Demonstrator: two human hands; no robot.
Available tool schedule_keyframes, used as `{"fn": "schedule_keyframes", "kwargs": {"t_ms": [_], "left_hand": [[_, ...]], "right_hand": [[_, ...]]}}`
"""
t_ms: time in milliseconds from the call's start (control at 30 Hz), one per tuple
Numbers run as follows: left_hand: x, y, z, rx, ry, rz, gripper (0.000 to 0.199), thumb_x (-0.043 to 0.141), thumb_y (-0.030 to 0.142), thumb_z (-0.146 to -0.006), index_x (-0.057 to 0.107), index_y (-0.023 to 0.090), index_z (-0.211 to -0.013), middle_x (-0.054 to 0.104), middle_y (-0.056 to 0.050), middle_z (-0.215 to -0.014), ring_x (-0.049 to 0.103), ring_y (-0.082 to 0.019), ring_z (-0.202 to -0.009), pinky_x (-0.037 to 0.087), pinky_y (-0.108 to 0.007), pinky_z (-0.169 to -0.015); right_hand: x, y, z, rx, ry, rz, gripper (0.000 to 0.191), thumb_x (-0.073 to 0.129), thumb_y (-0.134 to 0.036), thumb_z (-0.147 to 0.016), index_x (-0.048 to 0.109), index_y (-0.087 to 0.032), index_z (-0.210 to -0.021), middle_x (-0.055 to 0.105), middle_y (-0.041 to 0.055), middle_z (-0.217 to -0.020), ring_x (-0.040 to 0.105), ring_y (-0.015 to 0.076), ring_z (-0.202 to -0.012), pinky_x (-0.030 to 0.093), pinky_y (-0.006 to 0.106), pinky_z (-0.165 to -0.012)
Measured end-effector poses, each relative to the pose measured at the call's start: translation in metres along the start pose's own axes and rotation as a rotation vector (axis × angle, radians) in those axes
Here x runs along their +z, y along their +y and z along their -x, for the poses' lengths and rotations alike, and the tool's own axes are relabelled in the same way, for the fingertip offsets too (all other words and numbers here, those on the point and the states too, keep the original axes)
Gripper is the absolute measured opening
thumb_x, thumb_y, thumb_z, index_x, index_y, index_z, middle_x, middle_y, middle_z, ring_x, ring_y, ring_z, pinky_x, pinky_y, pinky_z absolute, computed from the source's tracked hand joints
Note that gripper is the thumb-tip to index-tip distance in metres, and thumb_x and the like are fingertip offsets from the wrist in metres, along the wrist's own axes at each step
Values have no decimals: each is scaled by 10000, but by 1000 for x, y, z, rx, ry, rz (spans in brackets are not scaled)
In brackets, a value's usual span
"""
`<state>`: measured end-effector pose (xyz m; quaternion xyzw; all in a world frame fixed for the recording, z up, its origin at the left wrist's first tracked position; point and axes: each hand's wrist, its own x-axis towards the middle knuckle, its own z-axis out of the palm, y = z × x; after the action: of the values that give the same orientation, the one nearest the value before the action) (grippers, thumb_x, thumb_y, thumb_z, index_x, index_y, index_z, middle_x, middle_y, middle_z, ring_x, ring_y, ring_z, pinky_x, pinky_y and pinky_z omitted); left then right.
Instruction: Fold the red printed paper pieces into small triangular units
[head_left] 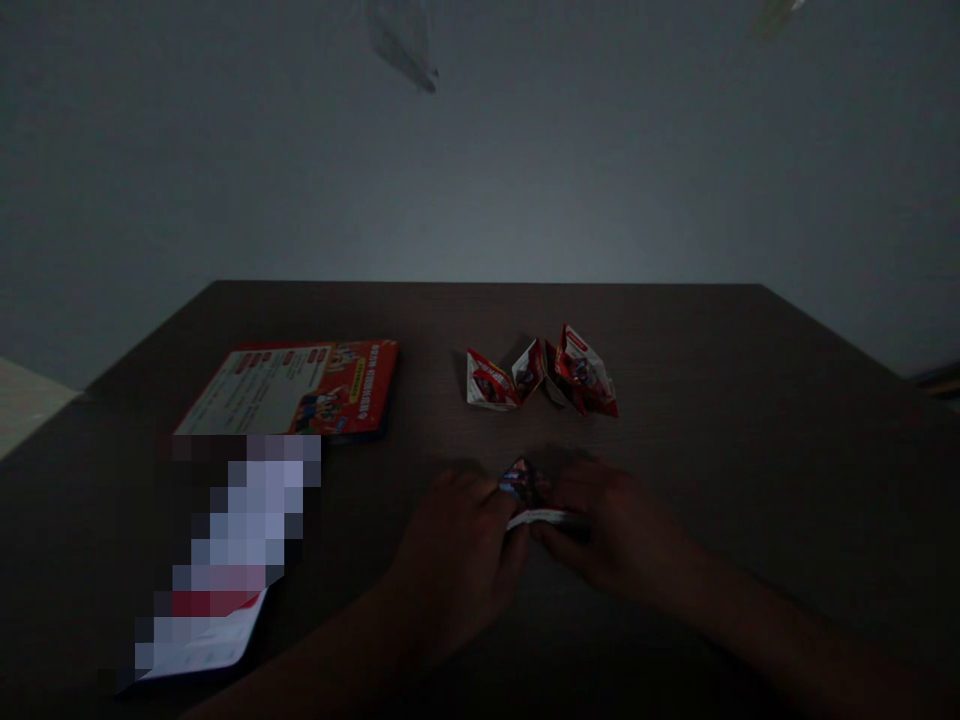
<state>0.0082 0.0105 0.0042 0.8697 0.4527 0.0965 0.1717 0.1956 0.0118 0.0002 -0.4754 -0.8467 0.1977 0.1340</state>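
Near the front middle of the dark table, a small folded printed paper piece (527,482) is between my two hands. My left hand (463,525) grips its left side, fingers bent around the edge. From the right, my right hand (611,515) pinches the other side with thumb and fingers. A pale edge of the paper shows between the thumbs; the fingertips are partly hidden in the dim light. Just beyond the hands stand several folded red-and-white paper pieces (491,385), zigzagged in a row and apart from my fingers.
A red-and-white printed booklet or flat box (352,385) lies at the left of the table (690,360). In front of it is a pale flat sheet or phone-like item (206,640), mostly pixelated. A grey wall (480,180) rises behind the table's far edge.
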Motion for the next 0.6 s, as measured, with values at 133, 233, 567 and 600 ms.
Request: {"fn": "schedule_keyframes", "kwargs": {"t_ms": [133,233,567,600], "left_hand": [[-2,1,0,-26,32,-27,161,509,253,-850,652,201,-903,590,-62,-880,514,-236,-879,407,-390,-775],[-4,0,0,-39,40,-38,156,532,281,-841,660,207,-892,586,-63,-876,511,-239,-885,403,-391,-772],[-13,-5,-2,-72,-23,-89,152,566,302,-809,676,205,-850,607,-63,-857,529,-241,-885,409,-382,-759],[-14,-5,-3,-79,-38,-92,157,569,310,-805,678,201,-835,612,-65,-856,534,-244,-888,411,-381,-756]], "right_hand": [[-1,-3,1,54,17,0,85,630,-252,-791,668,-200,-847,656,34,-788,571,197,-778,387,301,-704],[-2,-4,1,78,25,-4,77,641,-257,-780,675,-197,-815,664,32,-764,578,193,-746,387,295,-678],[-8,-6,2,176,-28,30,121,631,-278,-781,706,-193,-824,677,54,-764,597,212,-751,403,302,-669],[-9,-6,2,183,-34,35,126,632,-281,-781,708,-191,-823,678,55,-765,599,213,-752,404,303,-672]]}}
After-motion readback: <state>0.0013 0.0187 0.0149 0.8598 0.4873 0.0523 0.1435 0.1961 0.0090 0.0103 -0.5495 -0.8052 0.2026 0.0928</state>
